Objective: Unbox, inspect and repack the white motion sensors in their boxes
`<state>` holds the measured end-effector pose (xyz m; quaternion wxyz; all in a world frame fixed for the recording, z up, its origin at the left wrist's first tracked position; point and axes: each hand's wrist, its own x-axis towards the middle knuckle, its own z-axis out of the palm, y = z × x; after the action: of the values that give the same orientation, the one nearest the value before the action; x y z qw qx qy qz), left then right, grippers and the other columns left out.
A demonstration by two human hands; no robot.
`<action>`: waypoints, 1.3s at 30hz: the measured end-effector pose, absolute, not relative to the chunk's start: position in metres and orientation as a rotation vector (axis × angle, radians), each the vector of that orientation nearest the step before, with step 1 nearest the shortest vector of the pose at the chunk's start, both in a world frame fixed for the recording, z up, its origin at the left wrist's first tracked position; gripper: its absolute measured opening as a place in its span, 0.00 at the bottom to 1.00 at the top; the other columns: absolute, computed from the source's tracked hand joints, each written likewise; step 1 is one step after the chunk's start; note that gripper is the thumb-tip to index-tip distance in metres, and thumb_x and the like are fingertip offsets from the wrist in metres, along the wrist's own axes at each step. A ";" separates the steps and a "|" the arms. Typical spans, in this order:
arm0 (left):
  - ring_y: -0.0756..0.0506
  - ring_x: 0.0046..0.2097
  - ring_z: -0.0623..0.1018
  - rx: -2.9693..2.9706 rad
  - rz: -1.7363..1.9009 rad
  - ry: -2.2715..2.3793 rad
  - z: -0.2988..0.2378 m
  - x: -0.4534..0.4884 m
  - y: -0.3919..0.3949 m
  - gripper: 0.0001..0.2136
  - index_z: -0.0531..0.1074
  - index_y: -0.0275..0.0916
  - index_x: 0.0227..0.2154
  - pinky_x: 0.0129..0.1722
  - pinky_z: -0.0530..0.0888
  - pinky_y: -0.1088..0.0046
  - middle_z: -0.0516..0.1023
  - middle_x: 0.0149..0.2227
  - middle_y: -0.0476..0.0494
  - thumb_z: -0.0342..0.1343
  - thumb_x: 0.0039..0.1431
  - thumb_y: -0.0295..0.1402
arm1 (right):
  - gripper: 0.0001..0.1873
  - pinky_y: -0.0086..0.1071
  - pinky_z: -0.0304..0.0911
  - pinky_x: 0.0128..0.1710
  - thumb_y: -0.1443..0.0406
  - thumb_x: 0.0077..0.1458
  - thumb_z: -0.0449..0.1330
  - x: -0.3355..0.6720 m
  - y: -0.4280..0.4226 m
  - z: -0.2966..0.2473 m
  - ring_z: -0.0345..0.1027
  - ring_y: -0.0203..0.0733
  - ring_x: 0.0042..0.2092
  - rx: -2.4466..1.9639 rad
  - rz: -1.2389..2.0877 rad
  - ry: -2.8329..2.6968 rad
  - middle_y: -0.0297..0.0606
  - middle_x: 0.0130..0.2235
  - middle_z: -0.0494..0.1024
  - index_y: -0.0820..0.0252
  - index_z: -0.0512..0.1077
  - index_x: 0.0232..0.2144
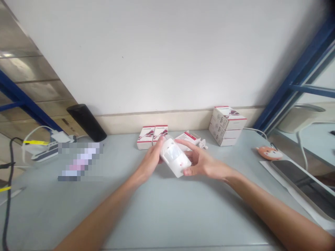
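Left hand (150, 162): its fingers (159, 146) are clamped on the left side of the white motion sensor (174, 157).
Right hand (204, 162): its fingers (187, 143) are clamped on the right side.
Sensor place: between both hands, above the table (125, 216), near small boxes (151, 137).
Risk: I think smooth plastic may slip if the fingers become loose, and then it can fall.

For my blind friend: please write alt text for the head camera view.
A left hand and right hand hold a white plastic motion sensor above a grey table. Small white and red boxes sit behind it by the wall.
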<state>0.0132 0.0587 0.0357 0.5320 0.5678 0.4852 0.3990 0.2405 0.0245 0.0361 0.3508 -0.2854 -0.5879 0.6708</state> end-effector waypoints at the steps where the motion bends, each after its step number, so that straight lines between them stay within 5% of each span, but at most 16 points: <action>1: 0.38 0.50 0.79 1.431 1.020 1.176 0.035 0.013 0.060 0.31 0.77 0.39 0.46 0.48 0.74 0.65 0.82 0.45 0.40 0.45 0.69 0.63 | 0.55 0.45 0.75 0.51 0.62 0.50 0.77 0.240 0.025 0.036 0.77 0.51 0.52 -0.759 1.682 -1.528 0.45 0.58 0.79 0.42 0.56 0.73; 5: 0.39 0.59 0.73 2.063 1.217 1.224 0.028 0.011 0.061 0.21 0.70 0.42 0.59 0.62 0.68 0.58 0.77 0.57 0.38 0.40 0.78 0.47 | 0.50 0.48 0.73 0.54 0.60 0.51 0.77 0.246 0.032 0.039 0.76 0.55 0.55 -0.908 1.355 -1.488 0.44 0.56 0.80 0.43 0.61 0.71; 8: 0.36 0.67 0.64 2.480 0.936 1.206 0.021 0.009 0.059 0.18 0.68 0.46 0.63 0.67 0.62 0.51 0.69 0.67 0.41 0.42 0.77 0.40 | 0.48 0.49 0.74 0.52 0.59 0.51 0.75 0.259 0.043 0.040 0.78 0.55 0.52 -1.091 1.006 -1.379 0.42 0.52 0.82 0.44 0.62 0.70; 10: 0.35 0.67 0.64 2.595 0.772 1.197 0.019 0.010 0.058 0.16 0.70 0.46 0.60 0.66 0.64 0.49 0.68 0.67 0.41 0.45 0.76 0.39 | 0.49 0.49 0.75 0.48 0.58 0.50 0.75 0.268 0.051 0.037 0.79 0.55 0.48 -1.232 0.814 -1.296 0.42 0.50 0.81 0.45 0.61 0.70; 13: 0.35 0.58 0.68 2.658 0.752 1.221 0.024 0.011 0.055 0.10 0.74 0.42 0.43 0.60 0.69 0.49 0.75 0.53 0.39 0.50 0.73 0.39 | 0.49 0.48 0.75 0.45 0.58 0.48 0.75 0.280 0.061 0.028 0.78 0.54 0.46 -1.367 0.657 -1.231 0.43 0.49 0.80 0.48 0.62 0.69; 16: 0.36 0.53 0.70 2.624 0.818 1.239 0.031 0.010 0.052 0.12 0.70 0.42 0.32 0.56 0.71 0.52 0.74 0.42 0.41 0.52 0.71 0.39 | 0.46 0.46 0.75 0.44 0.58 0.47 0.75 0.281 0.065 0.019 0.78 0.52 0.45 -1.396 0.644 -1.252 0.42 0.47 0.81 0.51 0.64 0.66; 18: 0.35 0.54 0.72 2.563 0.831 1.252 0.033 0.010 0.051 0.09 0.73 0.42 0.40 0.55 0.72 0.52 0.75 0.46 0.40 0.53 0.70 0.40 | 0.45 0.43 0.75 0.41 0.57 0.47 0.75 0.276 0.063 0.016 0.79 0.51 0.43 -1.390 0.702 -1.272 0.41 0.47 0.82 0.51 0.65 0.64; 21: 0.33 0.58 0.74 2.549 0.711 1.263 0.028 0.009 0.050 0.22 0.67 0.45 0.62 0.56 0.72 0.51 0.75 0.56 0.37 0.57 0.68 0.42 | 0.42 0.43 0.74 0.39 0.56 0.47 0.75 0.266 0.057 0.017 0.79 0.51 0.42 -1.363 0.781 -1.305 0.41 0.47 0.82 0.50 0.65 0.62; 23: 0.32 0.56 0.77 2.566 0.634 1.255 0.024 0.010 0.049 0.25 0.64 0.48 0.66 0.53 0.74 0.52 0.76 0.57 0.37 0.58 0.67 0.41 | 0.40 0.43 0.74 0.41 0.56 0.49 0.75 0.261 0.053 0.018 0.80 0.50 0.43 -1.350 0.807 -1.318 0.41 0.48 0.83 0.50 0.65 0.60; 34: 0.34 0.61 0.75 2.746 0.940 1.181 0.019 0.019 0.042 0.22 0.69 0.49 0.61 0.60 0.73 0.53 0.70 0.65 0.39 0.61 0.65 0.33 | 0.33 0.40 0.75 0.37 0.50 0.48 0.78 0.250 0.047 0.020 0.79 0.53 0.47 -1.134 0.807 -1.181 0.45 0.49 0.82 0.50 0.61 0.43; 39: 0.35 0.59 0.76 2.654 1.189 1.127 0.014 0.023 0.040 0.23 0.69 0.48 0.59 0.59 0.75 0.53 0.70 0.60 0.36 0.63 0.62 0.32 | 0.25 0.42 0.74 0.41 0.47 0.60 0.69 0.243 0.039 0.024 0.78 0.47 0.42 -1.008 0.783 -1.239 0.41 0.48 0.81 0.49 0.59 0.42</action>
<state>0.0228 0.0401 0.0144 0.0115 0.8509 0.3612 0.3813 0.2428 0.0388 0.0236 0.6297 -0.4401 -0.5412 0.3420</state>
